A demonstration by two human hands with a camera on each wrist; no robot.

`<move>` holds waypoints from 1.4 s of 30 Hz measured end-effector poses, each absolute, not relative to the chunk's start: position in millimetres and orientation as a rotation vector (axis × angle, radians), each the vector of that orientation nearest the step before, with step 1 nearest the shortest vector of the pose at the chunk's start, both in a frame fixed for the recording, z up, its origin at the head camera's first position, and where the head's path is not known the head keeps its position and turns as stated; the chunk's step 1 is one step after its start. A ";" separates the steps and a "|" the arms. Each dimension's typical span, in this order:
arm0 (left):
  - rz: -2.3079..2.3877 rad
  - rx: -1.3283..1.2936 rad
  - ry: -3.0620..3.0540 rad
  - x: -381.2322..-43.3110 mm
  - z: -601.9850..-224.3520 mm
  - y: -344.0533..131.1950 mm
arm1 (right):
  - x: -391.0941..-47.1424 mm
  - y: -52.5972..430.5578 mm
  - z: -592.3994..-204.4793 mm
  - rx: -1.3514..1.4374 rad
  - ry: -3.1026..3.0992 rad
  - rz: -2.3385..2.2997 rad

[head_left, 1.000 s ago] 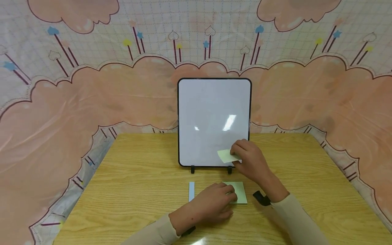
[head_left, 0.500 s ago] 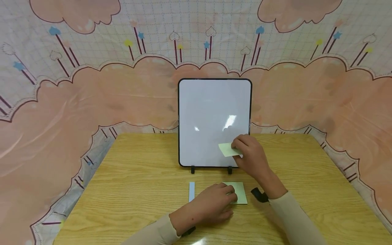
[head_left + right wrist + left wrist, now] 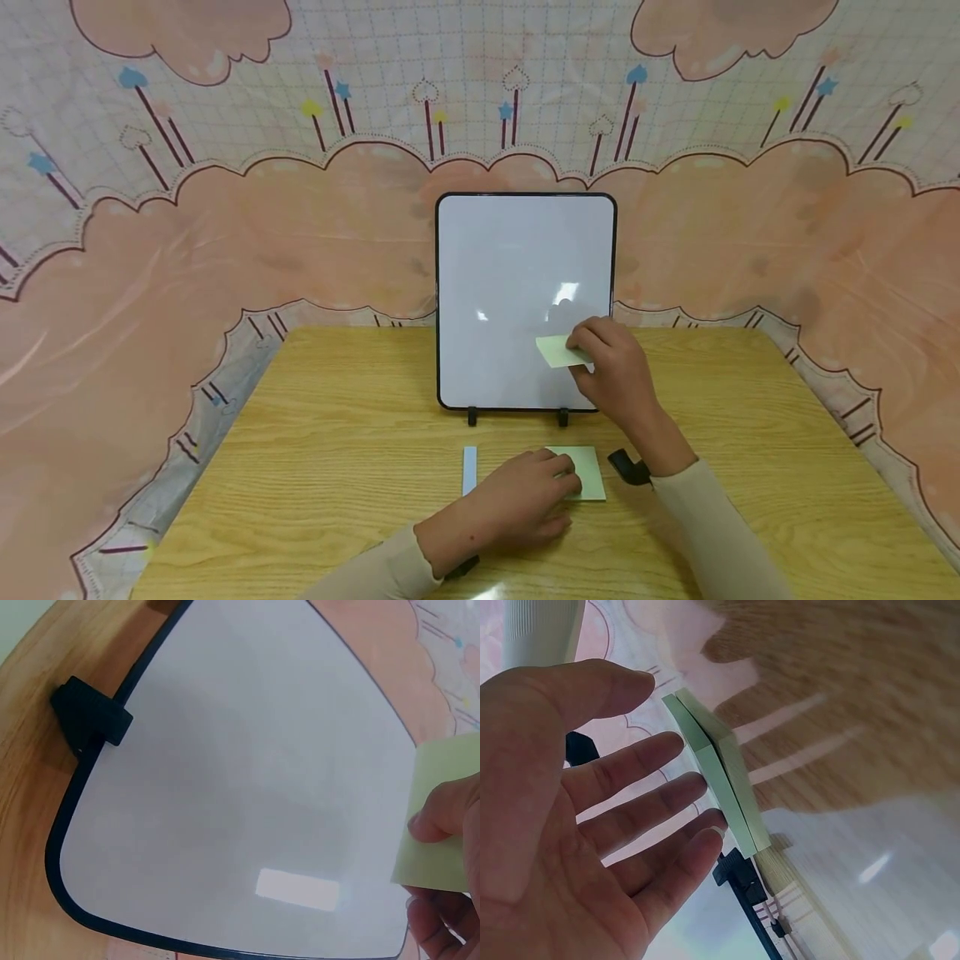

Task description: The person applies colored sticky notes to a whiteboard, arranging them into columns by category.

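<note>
My right hand pinches a pale green sticky note in front of the lower right part of a whiteboard. The right wrist view shows the thumb on one face of the note, whose sheet stands apart from the table. On the table, the fingers of my left hand rest on a pad of pale green sticky notes, covering its left part. In the left wrist view these fingertips touch the edge of the pad, and the thumb is held away from it.
The black-framed whiteboard stands upright on small black feet. A narrow light-blue strip lies left of the pad, partly behind my left hand. Patterned cloth hangs behind the wooden table.
My right hand has risen a little with the sticky note, higher against the whiteboard. The left hand and the pad have not moved.
</note>
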State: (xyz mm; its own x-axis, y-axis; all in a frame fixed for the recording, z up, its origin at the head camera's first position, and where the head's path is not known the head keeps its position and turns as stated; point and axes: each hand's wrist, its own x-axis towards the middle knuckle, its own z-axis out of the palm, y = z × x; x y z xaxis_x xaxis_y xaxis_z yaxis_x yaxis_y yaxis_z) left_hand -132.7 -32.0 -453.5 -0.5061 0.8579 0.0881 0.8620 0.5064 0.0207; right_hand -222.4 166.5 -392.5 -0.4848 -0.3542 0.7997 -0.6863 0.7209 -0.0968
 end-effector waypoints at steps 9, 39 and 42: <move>-0.096 -1.528 -2.700 -135.1 -451.8 -29.8 | -228.9 164.5 -387.4 0.736 -2.127 0.540; -0.053 -1.512 -2.707 -126.7 -449.9 -24.8 | -237.1 156.0 -383.2 0.588 -2.049 0.651; -0.054 -1.509 -2.693 -126.1 -451.0 -24.2 | -237.1 155.4 -382.7 0.571 -2.046 0.658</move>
State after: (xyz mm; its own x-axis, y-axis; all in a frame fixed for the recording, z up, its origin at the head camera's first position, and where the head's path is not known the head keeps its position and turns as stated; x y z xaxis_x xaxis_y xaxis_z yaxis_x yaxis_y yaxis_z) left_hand -126.1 -24.2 -451.0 -0.5208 0.8512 0.0643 0.8531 0.5217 0.0040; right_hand -237.1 155.4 -382.7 -0.5013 -0.1451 0.8530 -0.6150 0.7532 -0.2332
